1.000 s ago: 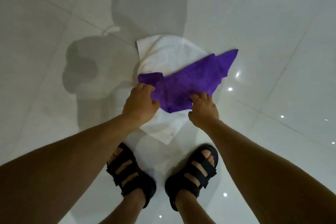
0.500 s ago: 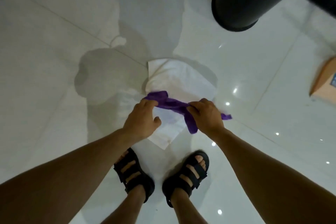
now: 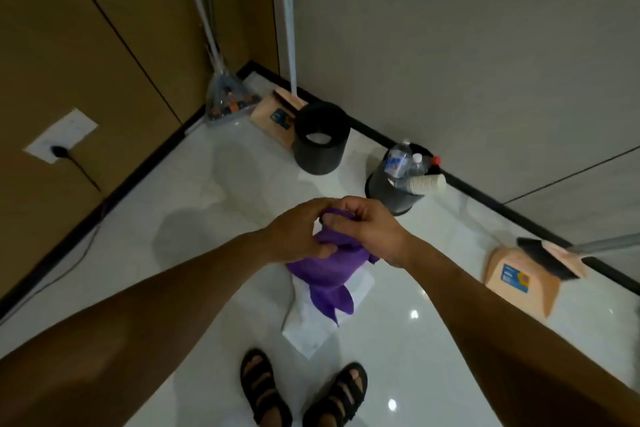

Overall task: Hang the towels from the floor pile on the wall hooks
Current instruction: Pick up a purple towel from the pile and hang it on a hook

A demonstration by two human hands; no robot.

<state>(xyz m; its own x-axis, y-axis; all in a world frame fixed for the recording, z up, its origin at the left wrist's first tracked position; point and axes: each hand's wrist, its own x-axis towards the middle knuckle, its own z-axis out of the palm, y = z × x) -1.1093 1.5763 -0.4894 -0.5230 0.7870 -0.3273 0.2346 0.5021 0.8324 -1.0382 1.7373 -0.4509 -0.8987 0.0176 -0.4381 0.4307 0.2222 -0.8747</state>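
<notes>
We hold the purple towel in both hands, up off the floor. The left hand is curled round a bunched fold at its top, thumb pressed into the cloth; the right hand pinches the top edge just beside the left, fingers bent in. The towel is soft, matte, deep violet and crumpled; it hangs below the hands in loose folds that end in pointed corners. Under the hands a white towel lies flat and squarish on the glossy pale tiled floor. Beyond the hands is a round black bin; beyond the right hand, a second black bin stuffed with plastic bottles and paper cups; right of the right hand, a peach plastic dustpan with a dark-bristled brush.
</notes>
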